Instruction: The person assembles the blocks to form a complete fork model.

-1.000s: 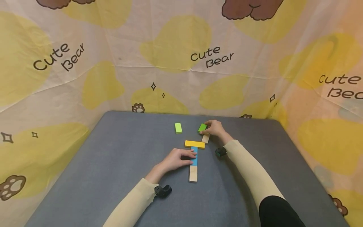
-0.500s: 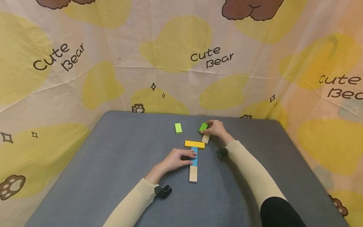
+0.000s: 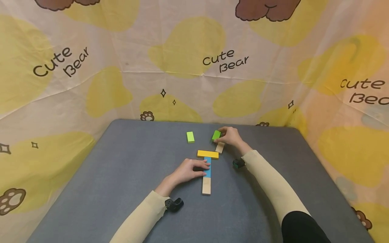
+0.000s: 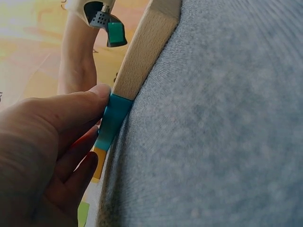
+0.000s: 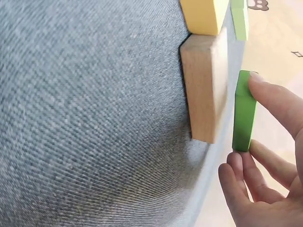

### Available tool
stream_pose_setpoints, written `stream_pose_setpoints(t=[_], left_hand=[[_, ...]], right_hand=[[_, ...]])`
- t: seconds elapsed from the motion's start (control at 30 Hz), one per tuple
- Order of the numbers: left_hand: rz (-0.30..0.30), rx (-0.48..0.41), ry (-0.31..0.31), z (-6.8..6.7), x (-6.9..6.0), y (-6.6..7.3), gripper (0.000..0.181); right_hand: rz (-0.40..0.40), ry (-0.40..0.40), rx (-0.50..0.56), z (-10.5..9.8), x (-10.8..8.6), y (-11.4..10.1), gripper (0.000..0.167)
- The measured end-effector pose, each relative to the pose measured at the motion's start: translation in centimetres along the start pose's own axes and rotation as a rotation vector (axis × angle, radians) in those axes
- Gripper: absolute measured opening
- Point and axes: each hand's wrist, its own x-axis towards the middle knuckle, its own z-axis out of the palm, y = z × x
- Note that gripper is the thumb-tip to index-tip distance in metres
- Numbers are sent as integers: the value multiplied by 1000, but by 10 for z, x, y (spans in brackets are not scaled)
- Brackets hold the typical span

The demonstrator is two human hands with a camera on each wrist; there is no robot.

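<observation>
My right hand (image 3: 231,136) pinches a green block (image 3: 216,135) between thumb and fingers; in the right wrist view the green block (image 5: 245,111) is held by its two ends. Just nearer, a plain wooden block (image 3: 220,147) leads from the right end of a yellow block (image 3: 208,154). With its thumb and fingertips, my left hand (image 3: 189,170) touches a blue block (image 3: 208,172) that meets the yellow one. Another plain wooden block (image 3: 206,186) continues the line toward me. In the left wrist view, the fingers partly cover the blue block (image 4: 115,116).
A light green block (image 3: 190,137) lies by itself toward the back of the grey table (image 3: 127,162). A patterned cloth (image 3: 182,50) hangs behind the table and at its sides. Both wrists wear small dark cameras.
The right hand has shifted very slightly with the green block in it. The left hand stays on the blue block, and the other blocks keep their places.
</observation>
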Motion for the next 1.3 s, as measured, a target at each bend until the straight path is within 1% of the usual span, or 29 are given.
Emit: stream_pose_setpoints(t=[0.2,0.5,0.73,1.3], left_hand=[[8,2,2,0,-1,-1,28],[-6,8,-1,0,-1,0,29],[-17,15,-2,0,-2,1,29],[-9,5,-4,0,-2,2,29]], right_hand=[[-23,-18,-1,-1,-4,-6,66],[-33,-33,8,1,-7,-12,65],[-43,-40,-4,5,-7,-14,65],[-88,-65,-30,9,-13,-24,66]])
